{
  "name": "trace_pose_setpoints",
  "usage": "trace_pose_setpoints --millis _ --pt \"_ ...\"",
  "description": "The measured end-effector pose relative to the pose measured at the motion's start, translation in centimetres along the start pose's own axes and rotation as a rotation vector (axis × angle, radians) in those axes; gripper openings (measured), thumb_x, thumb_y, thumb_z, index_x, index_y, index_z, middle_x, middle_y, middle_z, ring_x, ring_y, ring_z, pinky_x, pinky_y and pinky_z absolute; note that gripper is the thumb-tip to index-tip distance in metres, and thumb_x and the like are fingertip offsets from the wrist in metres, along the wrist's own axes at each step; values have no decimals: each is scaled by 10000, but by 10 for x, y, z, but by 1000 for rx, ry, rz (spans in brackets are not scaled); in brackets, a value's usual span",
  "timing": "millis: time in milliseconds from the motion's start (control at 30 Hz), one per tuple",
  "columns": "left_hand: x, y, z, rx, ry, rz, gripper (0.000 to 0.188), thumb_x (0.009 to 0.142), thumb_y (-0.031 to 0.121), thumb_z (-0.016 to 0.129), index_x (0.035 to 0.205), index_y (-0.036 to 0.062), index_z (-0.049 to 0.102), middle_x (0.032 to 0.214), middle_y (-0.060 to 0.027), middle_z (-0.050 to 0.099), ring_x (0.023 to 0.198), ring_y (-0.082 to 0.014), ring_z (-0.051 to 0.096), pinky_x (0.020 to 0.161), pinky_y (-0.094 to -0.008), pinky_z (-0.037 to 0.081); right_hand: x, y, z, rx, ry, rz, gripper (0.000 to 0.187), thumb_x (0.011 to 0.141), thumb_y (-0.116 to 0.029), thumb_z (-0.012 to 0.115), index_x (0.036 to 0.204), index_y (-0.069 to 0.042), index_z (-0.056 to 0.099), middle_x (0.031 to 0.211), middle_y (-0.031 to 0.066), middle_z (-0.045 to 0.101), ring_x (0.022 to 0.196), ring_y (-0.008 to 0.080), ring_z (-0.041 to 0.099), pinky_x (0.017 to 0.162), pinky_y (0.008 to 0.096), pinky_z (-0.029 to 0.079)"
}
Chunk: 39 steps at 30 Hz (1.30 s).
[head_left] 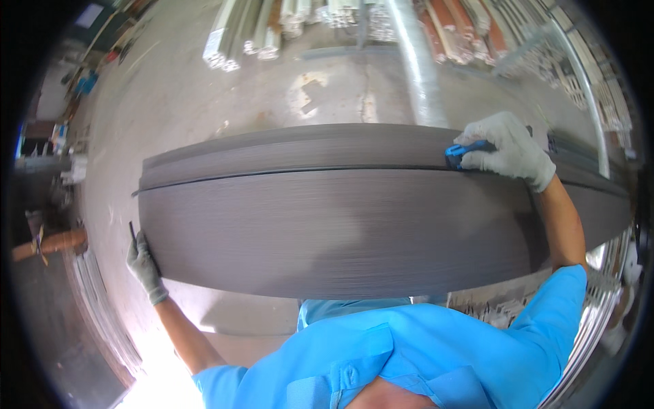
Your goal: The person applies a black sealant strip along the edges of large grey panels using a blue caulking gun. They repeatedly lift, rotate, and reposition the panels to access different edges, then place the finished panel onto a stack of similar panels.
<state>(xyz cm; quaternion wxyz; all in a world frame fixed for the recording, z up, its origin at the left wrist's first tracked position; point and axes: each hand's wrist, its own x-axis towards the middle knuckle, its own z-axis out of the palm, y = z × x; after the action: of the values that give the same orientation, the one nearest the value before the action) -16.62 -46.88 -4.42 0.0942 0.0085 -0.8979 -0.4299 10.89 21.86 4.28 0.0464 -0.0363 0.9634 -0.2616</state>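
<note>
A long grey-brown wood-grain panel (327,232) lies across in front of my body. Along it, near the far side, runs a thin dark strip (306,169) whose left end juts slightly past the panel. My right hand (507,146), in a pale work glove, is closed around a small blue-and-black hand tool (455,155), which sits at the strip on the right part of the panel. Its exact kind I cannot tell. At the panel's left end is my gloved left hand (144,267), closed, with a thin dark stick (132,231) rising from its fingers.
Beyond the panel, bundled long profiles (248,34) lie on the concrete floor (184,95). A shiny wrapped tube (417,75) reaches toward the panel's far edge. More dark panels (593,204) lie at the right, near a metal rail (586,88). Long pieces (102,307) stand at the left.
</note>
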Motion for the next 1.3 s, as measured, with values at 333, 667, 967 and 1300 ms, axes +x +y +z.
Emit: trace_pose_setpoints --millis 333,667,967,1300 --pt "-28 55 22 48 126 -70 297 1002 239 699 1056 -45 762 726 52 568 644 -60 455 579 -225 371 97 -73 34 32 -39 -151 298 796 -301 830 946 -59 743 809 110 730 729 304 697 677 386 522" --pt "-34 68 25 -108 110 -111 268 1002 200 693 927 -52 744 652 85 443 599 -35 341 536 -225 262 197 -146 73 7 -143 -227 299 843 -342 791 944 -68 723 761 112 707 678 311 665 626 392 483" --pt "-36 71 18 -103 72 -77 194 918 59 675 1067 -43 745 771 -62 637 659 -114 539 650 -274 458 280 -212 113 -32 -107 -330 296 873 -365 774 936 -84 707 712 100 682 657 293 645 629 418 471" --pt "-36 71 16 -66 37 -84 251 829 27 665 1063 37 757 940 -166 708 835 -305 695 800 -365 527 380 -287 157 -136 -120 -414 345 917 -470 718 941 -126 717 602 14 620 555 173 580 555 360 435"
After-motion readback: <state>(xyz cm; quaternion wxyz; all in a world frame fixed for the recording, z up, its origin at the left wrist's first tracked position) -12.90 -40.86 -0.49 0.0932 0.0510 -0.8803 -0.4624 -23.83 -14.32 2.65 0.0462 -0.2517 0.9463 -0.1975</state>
